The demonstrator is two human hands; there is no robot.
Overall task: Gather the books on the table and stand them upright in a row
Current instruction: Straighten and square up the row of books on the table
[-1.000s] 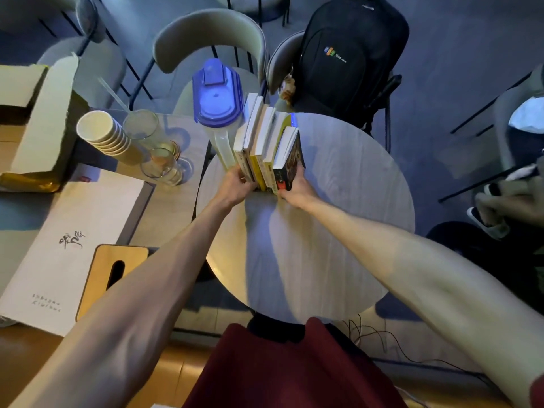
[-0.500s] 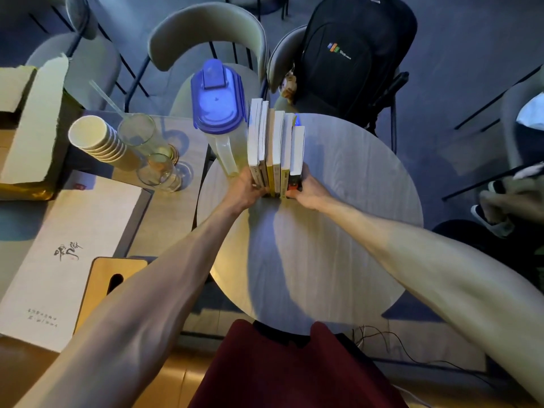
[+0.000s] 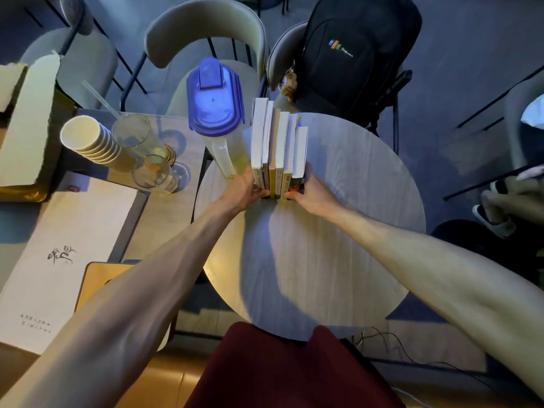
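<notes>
Several books stand upright in a tight row on the round grey table, spines toward me, page edges up. My left hand presses against the leftmost white book. My right hand presses against the rightmost, shorter book with the dark spine. Both hands squeeze the row from its two sides near the bottom of the spines. The far ends of the books reach almost to the table's back edge.
A clear pitcher with a blue lid stands just left of the books. On the adjoining table are stacked paper cups, two glasses and a white paper bag. A black backpack sits on a chair behind.
The books leaned to the left a second ago; now they stand straight and packed together. Both hands stayed at the row's sides and shifted slightly with it.
</notes>
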